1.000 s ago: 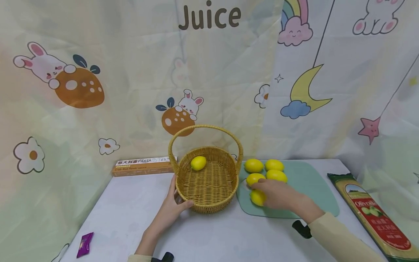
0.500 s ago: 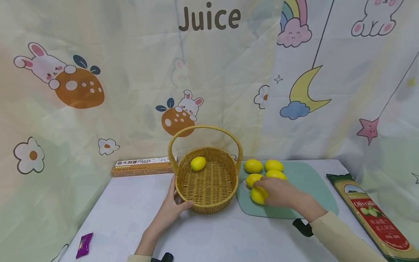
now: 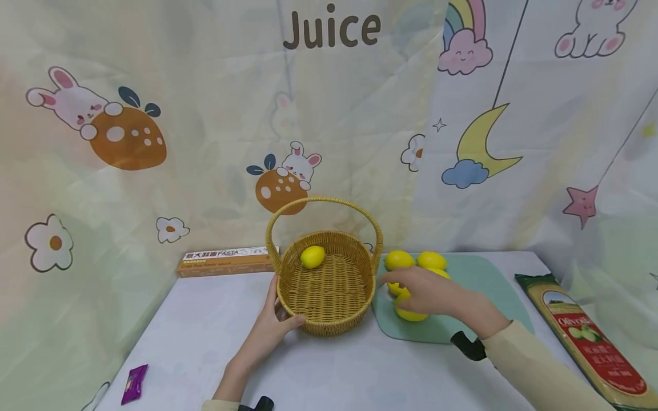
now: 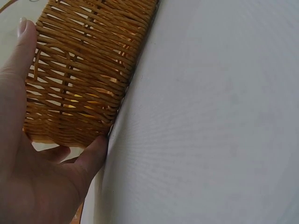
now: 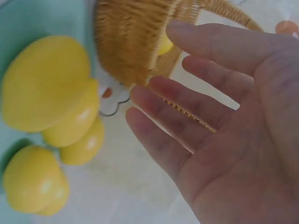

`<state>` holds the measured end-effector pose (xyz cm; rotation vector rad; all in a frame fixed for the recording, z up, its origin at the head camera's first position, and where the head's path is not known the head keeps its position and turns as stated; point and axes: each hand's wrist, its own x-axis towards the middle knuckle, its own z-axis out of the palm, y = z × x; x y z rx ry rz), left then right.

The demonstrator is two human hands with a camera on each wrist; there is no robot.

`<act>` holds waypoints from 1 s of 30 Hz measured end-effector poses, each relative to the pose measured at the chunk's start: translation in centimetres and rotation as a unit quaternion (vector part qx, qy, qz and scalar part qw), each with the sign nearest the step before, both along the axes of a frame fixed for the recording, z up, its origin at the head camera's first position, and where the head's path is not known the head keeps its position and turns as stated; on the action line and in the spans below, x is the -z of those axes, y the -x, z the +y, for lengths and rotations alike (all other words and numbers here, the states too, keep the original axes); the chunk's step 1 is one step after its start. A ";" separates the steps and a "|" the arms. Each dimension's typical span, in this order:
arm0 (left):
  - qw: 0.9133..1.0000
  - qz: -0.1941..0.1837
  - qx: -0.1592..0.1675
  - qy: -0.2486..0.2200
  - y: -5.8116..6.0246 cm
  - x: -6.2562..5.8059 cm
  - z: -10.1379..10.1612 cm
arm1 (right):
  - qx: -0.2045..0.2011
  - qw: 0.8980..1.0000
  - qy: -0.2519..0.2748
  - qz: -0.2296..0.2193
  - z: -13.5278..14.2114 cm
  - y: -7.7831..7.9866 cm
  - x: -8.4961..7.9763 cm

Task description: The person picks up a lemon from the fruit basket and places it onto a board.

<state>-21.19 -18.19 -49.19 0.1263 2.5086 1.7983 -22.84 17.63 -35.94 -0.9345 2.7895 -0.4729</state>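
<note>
A round wicker basket [image 3: 329, 297] with a tall looped handle stands mid-table, one lemon [image 3: 312, 257] inside it. My left hand [image 3: 272, 325] holds the basket's left side, thumb at the front rim; in the left wrist view its fingers [image 4: 96, 151] lie along the woven wall [image 4: 79, 74]. Over the lemons on the green mat hovers my right hand [image 3: 432, 292], partly covering them in the head view. Its fingers are spread and its palm bare in the right wrist view. Closest below it is the front lemon [image 3: 411, 315]; several others, like the back-left lemon [image 3: 398, 260], lie behind.
The pale green mat [image 3: 493, 291] lies right of the basket. At the back left is a pasta box [image 3: 226, 264], and along the right edge a red-and-green pasta bag [image 3: 586, 337]. A small purple packet [image 3: 135, 384] lies front left. A printed curtain [image 3: 205, 142] hangs behind.
My right hand has come off the front lemon, moving up and left with its fingers opening out. That lemon has turned slightly on the mat. My left hand and the basket stay put.
</note>
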 end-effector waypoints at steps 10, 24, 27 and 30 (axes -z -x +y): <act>1.000 0.001 0.001 -0.009 0.2 -0.2 0.2 | -0.021 0.999 0.003 -0.031 -2.9 0.8 -1.8; 1.000 0.011 -0.002 0.004 -0.1 -0.3 0.0 | -0.033 0.999 0.021 -0.017 -5.9 2.5 -1.7; 1.000 0.012 0.001 0.003 0.0 -0.4 -0.1 | -0.022 1.000 0.013 -0.016 -6.7 3.0 -1.5; 1.000 0.009 -0.002 0.008 -0.1 -0.3 -0.1 | -0.017 1.000 0.006 -0.020 -7.5 3.5 -1.1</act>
